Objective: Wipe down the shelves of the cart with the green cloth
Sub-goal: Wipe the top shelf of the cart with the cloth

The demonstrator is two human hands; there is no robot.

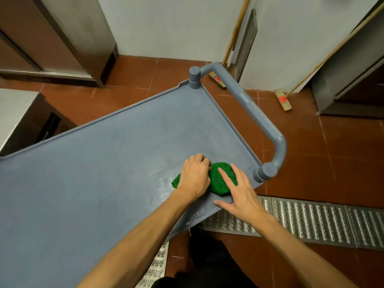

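The grey-blue top shelf of the cart [108, 163] fills the left and middle of the view. A bunched green cloth [220, 179] lies on it near the right corner, close to the cart's handle [257, 113]. My left hand [195, 175] lies over the cloth's left part with its fingers curled onto the fabric. My right hand [239, 192] lies flat with straight fingers on the cloth's right part, its thumb on the shelf's front edge. The lower shelves are hidden beneath the top one.
Two brooms [283, 99] lean on the white wall behind the cart. Steel cabinets stand at the far left [62, 38] and far right [353, 84]. A metal drain grate [311, 221] runs across the red tile floor by my feet. A steel counter [14, 113] sits left.
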